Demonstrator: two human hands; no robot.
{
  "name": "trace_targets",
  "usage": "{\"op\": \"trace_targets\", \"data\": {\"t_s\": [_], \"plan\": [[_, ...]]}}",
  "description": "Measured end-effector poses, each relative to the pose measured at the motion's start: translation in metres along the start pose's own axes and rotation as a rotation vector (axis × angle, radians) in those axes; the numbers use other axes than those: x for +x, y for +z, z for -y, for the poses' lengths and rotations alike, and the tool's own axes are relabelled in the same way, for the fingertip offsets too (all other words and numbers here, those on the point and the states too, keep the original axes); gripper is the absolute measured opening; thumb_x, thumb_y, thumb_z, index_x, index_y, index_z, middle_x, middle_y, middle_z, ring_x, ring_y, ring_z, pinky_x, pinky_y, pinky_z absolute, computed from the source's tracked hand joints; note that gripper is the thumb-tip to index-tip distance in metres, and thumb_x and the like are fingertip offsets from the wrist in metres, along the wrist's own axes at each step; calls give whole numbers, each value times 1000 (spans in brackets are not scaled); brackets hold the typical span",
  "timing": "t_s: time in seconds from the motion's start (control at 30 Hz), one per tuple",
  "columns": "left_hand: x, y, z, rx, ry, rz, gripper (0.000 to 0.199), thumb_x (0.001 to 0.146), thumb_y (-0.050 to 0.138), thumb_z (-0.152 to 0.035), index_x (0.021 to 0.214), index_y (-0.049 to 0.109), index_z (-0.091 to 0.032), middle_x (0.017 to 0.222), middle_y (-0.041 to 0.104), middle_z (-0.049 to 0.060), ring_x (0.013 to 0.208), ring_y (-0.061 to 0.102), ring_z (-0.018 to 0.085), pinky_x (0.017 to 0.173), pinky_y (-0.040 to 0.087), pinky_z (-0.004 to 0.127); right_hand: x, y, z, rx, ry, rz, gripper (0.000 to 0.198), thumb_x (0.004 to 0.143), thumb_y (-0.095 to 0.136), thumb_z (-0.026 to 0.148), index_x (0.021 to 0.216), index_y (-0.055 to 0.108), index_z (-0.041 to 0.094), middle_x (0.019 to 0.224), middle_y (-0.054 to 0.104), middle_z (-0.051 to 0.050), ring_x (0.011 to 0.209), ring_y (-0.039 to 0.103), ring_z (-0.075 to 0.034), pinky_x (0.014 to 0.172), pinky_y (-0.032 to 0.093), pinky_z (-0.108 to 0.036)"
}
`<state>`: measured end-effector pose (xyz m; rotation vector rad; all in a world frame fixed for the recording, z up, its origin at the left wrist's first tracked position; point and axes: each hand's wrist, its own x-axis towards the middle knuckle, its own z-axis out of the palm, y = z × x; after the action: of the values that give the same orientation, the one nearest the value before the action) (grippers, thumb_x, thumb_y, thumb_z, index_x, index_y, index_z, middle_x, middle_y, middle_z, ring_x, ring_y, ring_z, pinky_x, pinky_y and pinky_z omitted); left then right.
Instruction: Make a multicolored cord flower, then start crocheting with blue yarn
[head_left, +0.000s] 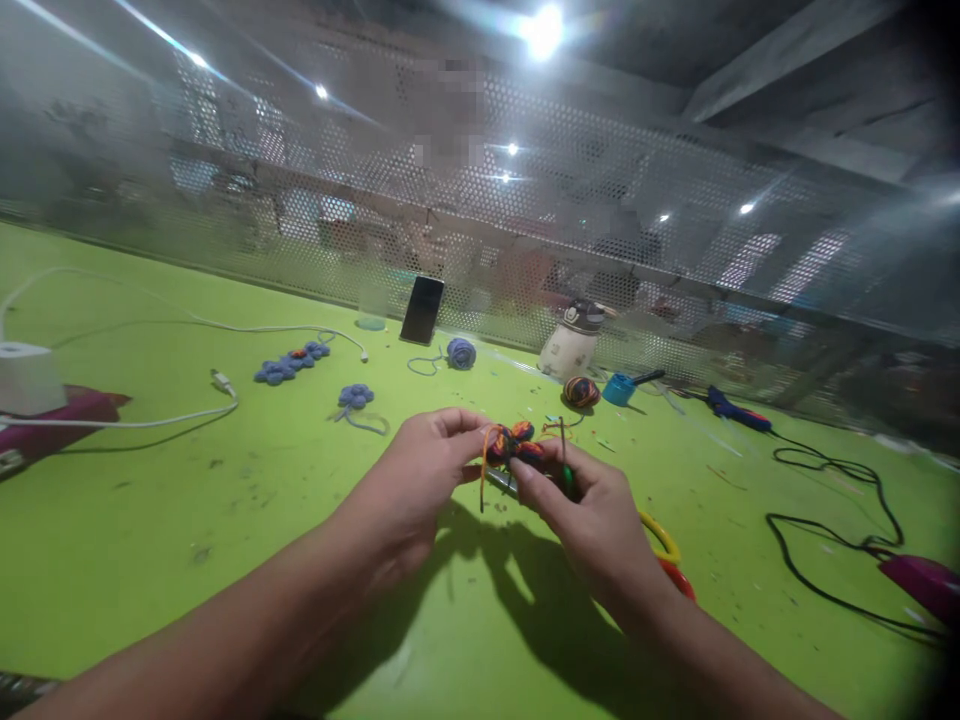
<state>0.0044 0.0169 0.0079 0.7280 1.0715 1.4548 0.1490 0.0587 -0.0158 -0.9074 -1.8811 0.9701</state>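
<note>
Green-handled hook point(568, 480) — shaft upward in view

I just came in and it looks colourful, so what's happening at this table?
A person is holding a small, colourful yarn piece between the left hand and the right hand, just above the green table. A thin tool with a green handle shows at the right hand's fingers. Beyond the hands, a blue-purple yarn flower, a blue-purple yarn ball and a multicoloured yarn ball lie on the table.
</note>
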Motion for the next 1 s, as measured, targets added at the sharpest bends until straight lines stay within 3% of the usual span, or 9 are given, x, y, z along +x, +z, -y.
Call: {"op": "trace_targets", "data": {"t_s": [0.17, 0.37, 0.53, 0.67, 0.73, 0.8, 0.9, 1.0], "plan": [[0, 0, -1, 25, -39, -18, 5, 71, 65, -12, 66, 63, -12, 69, 64, 6, 65, 53, 14, 63, 36, 27, 1, -2, -4, 92, 62, 60, 24, 79, 62, 36, 73, 60, 13, 55, 47, 2, 46, 32, -7, 41, 24, -21], [2, -3, 1, 73, -29, -18, 5, 71, 64, -15, 67, 63, -13, 68, 63, 4, 60, 47, 12, 58, 31, 25, 3, -4, -10, 191, 158, 129, 22, 80, 64, 36, 80, 61, 14, 58, 50, 2, 48, 34, -7, 41, 25, -21], [4, -4, 3, 170, 105, -35, 8, 75, 62, -20, 69, 61, -14, 62, 58, 1, 55, 43, 11, 55, 29, 26, 4, -4, -6, 230, 91, 121, 25, 79, 65, 39, 80, 60, 15, 61, 51, 1, 50, 39, -8, 43, 28, -21], [5, -5, 1, 208, 178, -7, 10, 75, 62, -23, 69, 61, -15, 63, 59, 3, 56, 46, 13, 56, 31, 27, 10, -15, -6, 245, 45, 113, 39, 89, 43, 53, 93, 58, 17, 65, 52, 1, 44, 34, -7, 40, 25, -22], [5, -6, 0, 232, 195, 19, 11, 76, 62, -25, 71, 61, -15, 66, 60, 3, 58, 47, 14, 57, 32, 27, 15, -23, -6, 175, 43, 138, 42, 93, 34, 53, 98, 57, 17, 67, 51, 2, 45, 33, -8, 40, 25, -21], [5, -7, 0, 256, 209, 29, 12, 77, 62, -26, 73, 61, -14, 66, 60, 3, 59, 46, 14, 56, 32, 27, 20, -32, -6, 29, 13, 194, 39, 94, 34, 49, 92, 57, 17, 66, 48, 2, 47, 34, -8, 41, 25, -21], [3, -6, -2, 271, 215, 26, 12, 78, 61, -25, 74, 60, -14, 66, 59, 2, 59, 45, 12, 56, 32, 26, 25, -42, -4, -213, -55, 340, 37, 95, 38, 44, 74, 54, 17, 65, 46, 2, 51, 37, -8, 46, 29, -21], [0, -5, -5, 280, 219, 40, 12, 78, 61, -25, 74, 58, -14, 65, 56, 0, 58, 43, 11, 56, 33, 25, 25, -47, 0, -349, -115, 485, 36, 95, 40, 41, 76, 56, 16, 67, 49, 1, 60, 42, -10, 55, 34, -23]]}}
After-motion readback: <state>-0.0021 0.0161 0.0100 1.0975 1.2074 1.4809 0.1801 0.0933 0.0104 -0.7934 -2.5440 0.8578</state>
